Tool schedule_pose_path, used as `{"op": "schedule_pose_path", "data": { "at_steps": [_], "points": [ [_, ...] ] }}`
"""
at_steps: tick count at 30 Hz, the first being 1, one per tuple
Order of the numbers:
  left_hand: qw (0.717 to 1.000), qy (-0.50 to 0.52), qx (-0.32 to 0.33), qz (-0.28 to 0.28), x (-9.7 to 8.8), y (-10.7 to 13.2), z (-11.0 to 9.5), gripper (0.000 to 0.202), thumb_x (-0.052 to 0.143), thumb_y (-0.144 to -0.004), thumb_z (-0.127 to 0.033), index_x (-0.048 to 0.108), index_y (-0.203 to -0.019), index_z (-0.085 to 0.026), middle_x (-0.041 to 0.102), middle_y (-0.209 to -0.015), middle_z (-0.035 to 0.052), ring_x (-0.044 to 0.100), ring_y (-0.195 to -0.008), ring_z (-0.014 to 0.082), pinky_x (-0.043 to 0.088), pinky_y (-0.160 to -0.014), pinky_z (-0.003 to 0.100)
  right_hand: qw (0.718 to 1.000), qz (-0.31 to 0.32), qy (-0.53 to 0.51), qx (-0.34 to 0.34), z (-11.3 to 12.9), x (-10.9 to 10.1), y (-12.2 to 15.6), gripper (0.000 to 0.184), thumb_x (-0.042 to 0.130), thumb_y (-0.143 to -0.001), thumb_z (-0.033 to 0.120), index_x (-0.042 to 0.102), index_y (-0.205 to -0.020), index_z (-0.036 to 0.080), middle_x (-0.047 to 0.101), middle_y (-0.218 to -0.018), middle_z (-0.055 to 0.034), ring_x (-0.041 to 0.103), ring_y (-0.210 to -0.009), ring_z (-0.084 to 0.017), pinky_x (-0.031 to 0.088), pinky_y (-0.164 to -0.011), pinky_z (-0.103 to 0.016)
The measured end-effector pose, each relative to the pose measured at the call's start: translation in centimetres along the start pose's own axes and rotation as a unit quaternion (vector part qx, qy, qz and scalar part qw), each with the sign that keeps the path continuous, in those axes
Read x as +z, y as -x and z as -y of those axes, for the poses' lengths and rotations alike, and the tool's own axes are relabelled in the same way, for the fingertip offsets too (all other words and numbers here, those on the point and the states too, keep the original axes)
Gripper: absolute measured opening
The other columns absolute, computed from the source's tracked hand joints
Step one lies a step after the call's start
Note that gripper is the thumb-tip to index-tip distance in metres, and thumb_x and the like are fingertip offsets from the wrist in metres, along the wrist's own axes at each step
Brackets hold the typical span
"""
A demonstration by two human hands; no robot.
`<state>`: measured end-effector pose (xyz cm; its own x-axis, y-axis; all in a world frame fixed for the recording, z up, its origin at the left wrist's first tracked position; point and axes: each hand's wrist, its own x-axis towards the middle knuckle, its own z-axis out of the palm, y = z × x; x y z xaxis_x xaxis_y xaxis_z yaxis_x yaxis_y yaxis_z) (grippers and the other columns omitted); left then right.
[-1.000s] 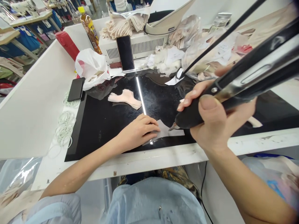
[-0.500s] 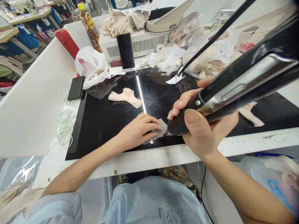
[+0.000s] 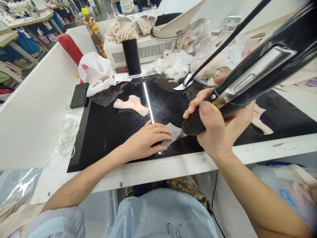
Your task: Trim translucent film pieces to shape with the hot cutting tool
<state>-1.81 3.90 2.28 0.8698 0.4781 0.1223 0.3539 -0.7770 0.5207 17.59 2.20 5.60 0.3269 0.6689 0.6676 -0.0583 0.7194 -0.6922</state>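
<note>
On the glossy black board (image 3: 109, 132), my left hand (image 3: 148, 138) lies palm down with fingers stretched. Its fingertips touch a thin pale grey sheet (image 3: 172, 132). My right hand (image 3: 218, 129) is closed round a long black hand-held tool with a silver metal strip (image 3: 247, 87); its exact kind is unclear. The tool's rounded black end points down beside the sheet's right edge, where a small dark tip partly shows. A pale pink cut fabric piece (image 3: 132, 104) lies farther back on the board. Another pale fabric piece (image 3: 262, 122) is partly hidden behind my right hand.
Two dark phones (image 3: 132, 56) (image 3: 78, 95), a white plastic bag (image 3: 96, 71), white rings (image 3: 66, 138), a red bottle (image 3: 70, 48) and a drink bottle (image 3: 94, 31) line the left and back. Bagged fabric scraps (image 3: 223, 53) crowd the back right. A black cord (image 3: 223, 46) crosses above.
My right hand and the tool have shifted slightly up and to the right. More of the pale grey sheet now shows between my hands. My left hand has barely moved.
</note>
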Motion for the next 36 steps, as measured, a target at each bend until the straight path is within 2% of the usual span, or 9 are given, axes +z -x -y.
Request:
{"op": "schedule_pose_path", "data": {
  "at_steps": [5, 11, 19, 26, 30, 36],
  "points": [
    [1.000, 0.021, -0.014, 0.013, 0.0, 0.1, 0.1, 0.033, 0.068, -0.095, -0.031, 0.065, -0.127, -0.025, 0.064, -0.138, 0.0073, 0.054, -0.134, 0.0251, 0.020, -0.122, 0.054, 1.000, -0.010, 0.003, 0.019, 0.6, 0.6, 0.4, 0.025, 0.079, -0.080, 0.036, 0.065, -0.101, 0.036, 0.064, -0.079, 0.0046, 0.056, -0.052, -0.013, 0.052, -0.047, -0.030],
    [1.000, 0.018, -0.015, 0.017, 0.0, 0.1, 0.1, 0.034, 0.066, -0.096, -0.033, 0.064, -0.128, -0.026, 0.062, -0.141, 0.0082, 0.053, -0.135, 0.0263, 0.018, -0.123, 0.054, 0.999, -0.011, 0.004, 0.032, 0.6, 1.3, 1.3, 0.039, 0.080, -0.079, 0.042, 0.058, -0.111, 0.035, 0.064, -0.080, 0.0027, 0.062, -0.060, -0.016, 0.059, -0.054, -0.034],
    [1.000, 0.013, -0.015, 0.018, 0.1, 0.1, 0.2, 0.034, 0.067, -0.095, -0.035, 0.064, -0.128, -0.025, 0.061, -0.142, 0.0092, 0.053, -0.136, 0.0268, 0.019, -0.122, 0.054, 0.999, -0.026, 0.004, 0.035, 0.9, 1.9, 1.1, 0.036, 0.082, -0.078, 0.039, 0.062, -0.106, 0.032, 0.062, -0.075, 0.0031, 0.063, -0.058, -0.016, 0.060, -0.054, -0.035],
    [1.000, 0.014, -0.004, 0.009, 0.2, 0.1, 0.3, 0.033, 0.068, -0.094, -0.034, 0.066, -0.126, -0.025, 0.063, -0.140, 0.0081, 0.054, -0.134, 0.0277, 0.022, -0.122, 0.054, 0.999, 0.010, -0.016, 0.037, 1.1, 1.7, 1.7, 0.035, 0.078, -0.082, 0.039, 0.063, -0.113, 0.035, 0.063, -0.082, 0.0019, 0.060, -0.059, -0.015, 0.057, -0.052, -0.033],
    [1.000, 0.026, 0.008, 0.003, 0.2, 0.1, 0.3, 0.031, 0.068, -0.094, -0.032, 0.068, -0.124, -0.026, 0.065, -0.137, 0.0067, 0.056, -0.131, 0.0262, 0.026, -0.121, 0.050, 0.999, 0.012, -0.015, 0.048, 1.3, 2.0, 2.2, 0.037, 0.079, -0.080, 0.040, 0.060, -0.111, 0.035, 0.063, -0.081, 0.0026, 0.061, -0.059, -0.016, 0.060, -0.055, -0.035],
    [0.999, 0.017, 0.019, 0.020, 0.2, 0.1, 0.8, 0.046, 0.071, -0.091, -0.041, 0.063, -0.133, -0.025, 0.060, -0.143, 0.0098, 0.050, -0.138, 0.0287, 0.022, -0.122, 0.053, 0.998, 0.005, -0.028, 0.064, 1.6, 2.5, 2.1, 0.037, 0.081, -0.079, 0.038, 0.060, -0.109, 0.029, 0.063, -0.078, 0.0032, 0.062, -0.059, -0.015, 0.062, -0.057, -0.035]
  ]
}}
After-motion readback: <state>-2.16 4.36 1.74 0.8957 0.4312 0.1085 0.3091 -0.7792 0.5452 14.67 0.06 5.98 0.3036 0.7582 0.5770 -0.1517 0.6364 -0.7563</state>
